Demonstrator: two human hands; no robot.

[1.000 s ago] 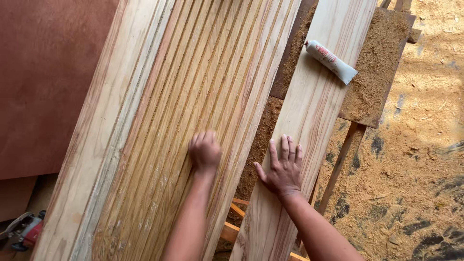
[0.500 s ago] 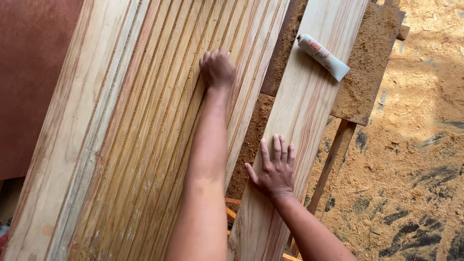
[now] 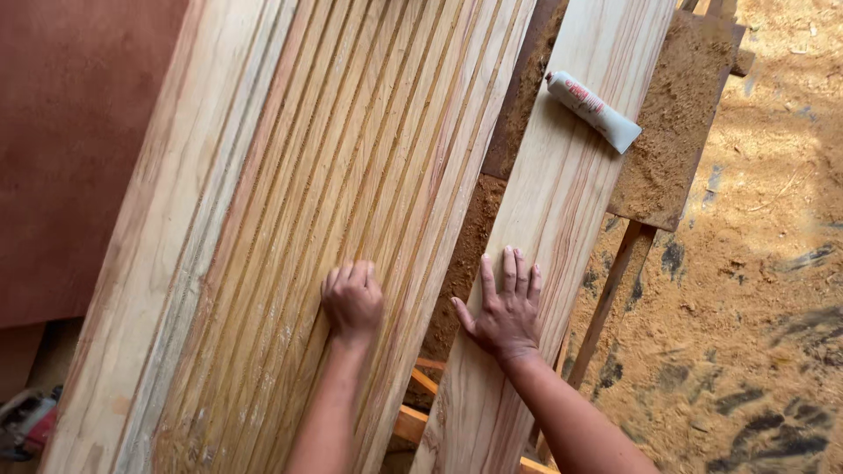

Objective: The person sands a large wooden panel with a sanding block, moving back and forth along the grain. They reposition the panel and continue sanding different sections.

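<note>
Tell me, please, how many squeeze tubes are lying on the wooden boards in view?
1. A white squeeze tube lies on the plain pale wooden plank, far from the right hand pressed flat on that plank. Others may be out of frame.

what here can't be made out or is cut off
Head view, the only one:
- Left hand: curled on the grooved board; whatever is under the fingers is hidden by the hand.
- Right hand: flat on the plain plank; palm contact hidden.
- White tube: cap end too small to tell if closed.
- Red tool: cut off by the left edge.
- Both boards run past the frame edges.
</note>
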